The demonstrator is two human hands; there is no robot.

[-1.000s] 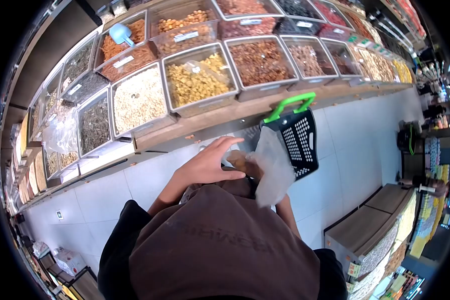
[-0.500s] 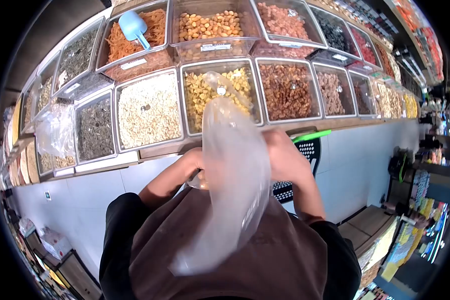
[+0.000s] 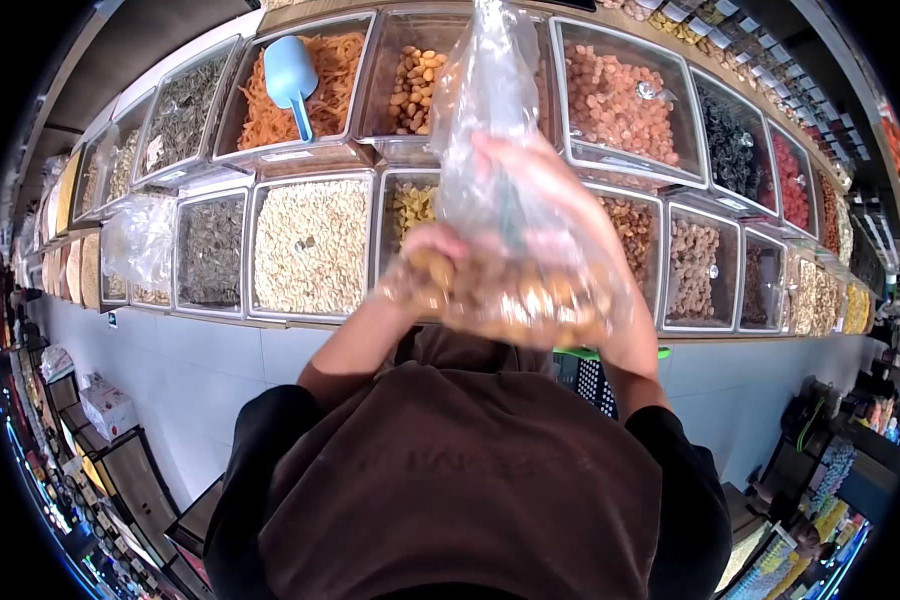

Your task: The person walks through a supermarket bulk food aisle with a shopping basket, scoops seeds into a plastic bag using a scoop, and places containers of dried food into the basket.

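Note:
A clear plastic bag (image 3: pixel 540 300) with brown nuts in its bottom hangs in front of my chest, its empty upper part stretched upward over the bins. My left hand (image 3: pixel 420 265) is closed on the bag's lower left side, partly behind the plastic. Higher up, my right hand (image 3: pixel 535 180) is wrapped round the bag's upper part, its fingers blurred and partly covered by film. Behind the bag are a bin of brown nuts (image 3: pixel 415 88) and a bin of yellow pieces (image 3: pixel 413 208).
Two rows of clear bins stand ahead, among them pale seeds (image 3: pixel 310 250) and pink pieces (image 3: pixel 620 105). A blue scoop (image 3: pixel 289 75) lies on orange shreds. Another plastic bag (image 3: pixel 140 240) rests at the left. Below the shelf is a dark basket (image 3: pixel 588 382).
The bag has swung from hanging over my lap to standing upright, with its nuts now in view. Both hands have moved up and forward, and the view has shifted closer over the bins.

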